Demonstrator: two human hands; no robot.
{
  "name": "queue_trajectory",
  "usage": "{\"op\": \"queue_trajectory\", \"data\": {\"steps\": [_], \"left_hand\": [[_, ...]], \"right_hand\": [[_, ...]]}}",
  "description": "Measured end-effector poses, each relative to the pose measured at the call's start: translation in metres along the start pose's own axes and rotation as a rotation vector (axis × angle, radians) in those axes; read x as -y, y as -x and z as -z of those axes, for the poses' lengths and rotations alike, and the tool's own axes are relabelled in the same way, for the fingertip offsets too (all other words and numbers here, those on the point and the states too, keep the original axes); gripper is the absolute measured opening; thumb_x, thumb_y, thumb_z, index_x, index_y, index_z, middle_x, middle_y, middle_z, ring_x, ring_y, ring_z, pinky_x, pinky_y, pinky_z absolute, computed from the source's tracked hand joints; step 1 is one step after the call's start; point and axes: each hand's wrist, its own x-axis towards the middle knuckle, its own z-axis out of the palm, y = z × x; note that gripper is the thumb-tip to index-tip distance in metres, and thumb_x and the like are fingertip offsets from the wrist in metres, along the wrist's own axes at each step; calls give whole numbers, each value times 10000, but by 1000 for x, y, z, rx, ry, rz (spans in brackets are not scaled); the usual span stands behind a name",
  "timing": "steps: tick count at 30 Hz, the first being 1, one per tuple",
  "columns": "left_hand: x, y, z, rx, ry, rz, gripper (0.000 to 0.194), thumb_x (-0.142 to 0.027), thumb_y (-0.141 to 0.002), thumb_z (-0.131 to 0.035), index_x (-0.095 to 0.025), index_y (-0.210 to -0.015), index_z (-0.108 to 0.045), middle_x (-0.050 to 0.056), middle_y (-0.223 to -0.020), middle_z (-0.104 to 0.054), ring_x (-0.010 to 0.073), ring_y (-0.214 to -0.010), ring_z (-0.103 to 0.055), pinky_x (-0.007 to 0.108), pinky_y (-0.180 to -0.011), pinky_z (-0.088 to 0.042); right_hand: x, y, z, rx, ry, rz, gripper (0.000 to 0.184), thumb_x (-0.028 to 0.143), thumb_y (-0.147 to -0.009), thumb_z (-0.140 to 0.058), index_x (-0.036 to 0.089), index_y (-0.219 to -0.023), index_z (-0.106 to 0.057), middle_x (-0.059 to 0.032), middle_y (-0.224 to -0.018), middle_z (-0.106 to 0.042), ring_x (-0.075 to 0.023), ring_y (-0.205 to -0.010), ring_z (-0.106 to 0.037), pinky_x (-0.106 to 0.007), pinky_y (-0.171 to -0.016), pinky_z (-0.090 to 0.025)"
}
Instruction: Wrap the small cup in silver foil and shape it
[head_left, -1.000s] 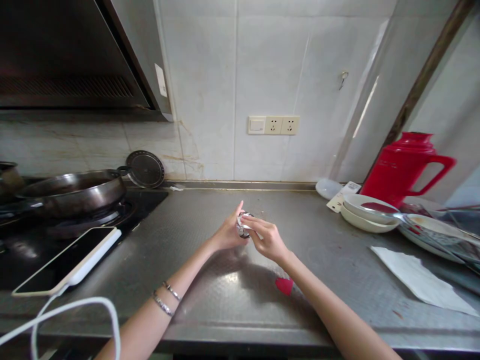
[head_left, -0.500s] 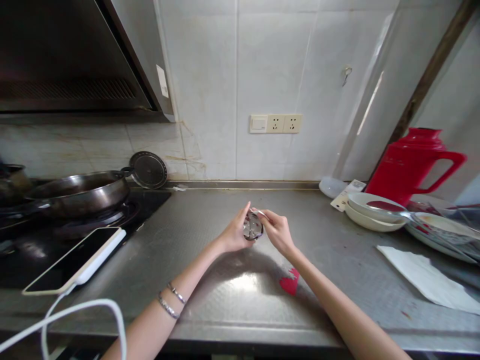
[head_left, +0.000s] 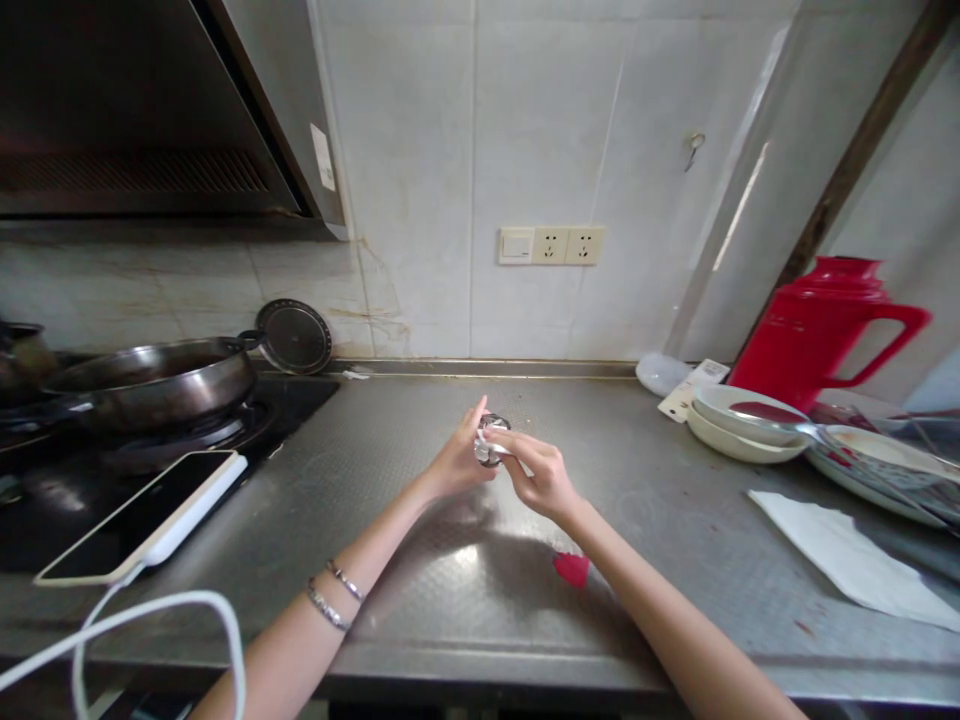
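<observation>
Both my hands meet above the middle of the steel counter (head_left: 420, 500). My left hand (head_left: 456, 462) cups a small shiny silver object (head_left: 489, 440), its thumb raised. My right hand (head_left: 536, 475) pinches the same object from the right with fingers pressed together; a bit of white shows between the fingertips. What the object is I cannot make out. Two bracelets (head_left: 334, 595) sit on my left forearm. A small red scrap (head_left: 571, 568) lies on the counter under my right forearm.
A phone (head_left: 142, 515) with a white cable (head_left: 150, 625) lies at the stove's edge, left. A dark pan (head_left: 150, 380) sits on the burner. Right: stacked white plates (head_left: 739, 422), a red jug (head_left: 821, 325), a white paper sheet (head_left: 851, 560). Wall sockets (head_left: 551, 245) behind.
My hands turned the shiny object between them: half a second ago its round face showed, now my right fingers lie across it again. The view shifted slightly.
</observation>
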Motion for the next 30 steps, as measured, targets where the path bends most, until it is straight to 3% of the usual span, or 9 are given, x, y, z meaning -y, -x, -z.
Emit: {"op": "queue_trajectory", "data": {"steps": [5, 8, 10, 13, 16, 21, 23, 27, 30], "left_hand": [[-14, 0, -3, -11, 14, -2, 898, -155, -567, -760, -201, -1348, -320, 126, -1258, -461, 284, -1168, -491, 449, -997, -426], [-20, 2, -6, 32, 15, 1, 835, -162, -553, -771, -195, -1282, -366, 113, -1223, -485, 270, -1127, -518, 426, -972, -444], [-21, 3, -7, 49, 32, -7, 836, -155, -552, -767, -185, -1278, -355, 118, -1232, -488, 270, -1130, -522, 419, -971, -445], [-20, 3, -7, 58, 32, 3, 787, -152, -559, -760, -171, -1245, -375, 119, -1201, -517, 264, -1088, -549, 409, -938, -463], [-20, 2, -6, 48, 50, 5, 714, -143, -572, -747, -177, -1200, -408, 111, -1167, -549, 258, -1061, -566, 403, -911, -474], [-20, 0, -4, 0, 97, -4, 741, -115, -570, -743, -194, -1215, -387, 115, -1216, -546, 252, -1102, -556, 401, -931, -468], [-20, 0, -3, -11, 104, 34, 769, -140, -568, -757, -190, -1230, -369, 129, -1219, -544, 258, -1094, -560, 403, -913, -477], [-22, 1, -1, 7, 121, 47, 759, -166, -580, -760, -197, -1236, -381, 133, -1234, -537, 267, -1102, -556, 409, -914, -480], [-25, 2, -4, 23, 105, 20, 783, -156, -559, -771, -201, -1241, -390, 122, -1226, -537, 263, -1087, -564, 406, -923, -476]], "right_hand": [[-11, -9, 10, -260, -27, -377, 265, 292, -916, -486, 212, -1038, -707, -72, -1052, -728, -218, -924, -701, -312, -802, -561], [-17, -13, 11, -191, -213, -500, 292, 360, -897, -521, 173, -971, -733, -69, -962, -749, -219, -835, -704, -292, -712, -561], [-16, -13, 10, -109, -286, -512, 301, 374, -892, -527, 169, -960, -736, -63, -928, -754, -216, -812, -704, -283, -681, -558], [-10, -10, 8, -54, -197, -440, 280, 347, -905, -510, 199, -1008, -725, -62, -987, -744, -222, -883, -704, -303, -760, -558], [-3, -7, 7, -42, -69, -285, 275, 290, -920, -475, 231, -1068, -700, -64, -1085, -717, -224, -1018, -673, -333, -888, -533], [3, -4, 5, -58, -9, -126, 303, 245, -926, -444, 247, -1127, -671, -62, -1117, -704, -211, -1074, -649, -335, -943, -511], [7, -5, 5, -75, -46, -148, 287, 267, -928, -453, 234, -1073, -697, -62, -1040, -727, -212, -1015, -673, -314, -897, -526], [11, -9, 7, -245, -63, -396, 329, 366, -934, -457, 189, -943, -735, -36, -738, -727, -177, -698, -686, -239, -631, -528], [6, -11, 9, -338, -15, -478, 342, 388, -931, -465, 172, -936, -729, -30, -709, -710, -165, -669, -662, -225, -597, -495]]}}
